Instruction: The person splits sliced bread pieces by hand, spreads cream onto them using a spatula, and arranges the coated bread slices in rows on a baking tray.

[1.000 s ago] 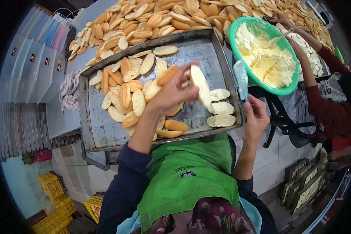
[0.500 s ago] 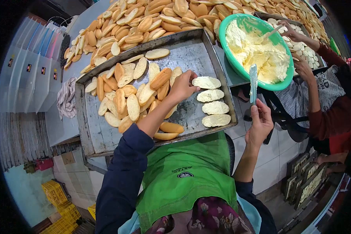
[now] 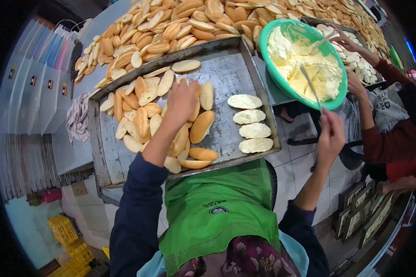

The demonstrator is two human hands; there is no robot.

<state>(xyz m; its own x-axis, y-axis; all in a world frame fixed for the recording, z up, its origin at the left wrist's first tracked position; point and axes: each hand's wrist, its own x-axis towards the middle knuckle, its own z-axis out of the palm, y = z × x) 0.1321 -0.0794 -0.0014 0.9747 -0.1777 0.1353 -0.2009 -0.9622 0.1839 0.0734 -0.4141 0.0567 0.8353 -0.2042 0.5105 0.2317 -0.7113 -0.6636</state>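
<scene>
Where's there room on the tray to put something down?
Bare tray shows beyond the four coated slices, between them and the loose bread, and in the near left corner. It's crowded around the left hand, where pieces overlap.

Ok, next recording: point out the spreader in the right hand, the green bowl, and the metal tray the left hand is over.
Spreader [image 3: 310,84]: head view, middle of the blade.
Green bowl [image 3: 286,82]: head view, near-left rim.
Metal tray [image 3: 227,74]: head view, bare floor above the coated slices [image 3: 255,131].
</scene>
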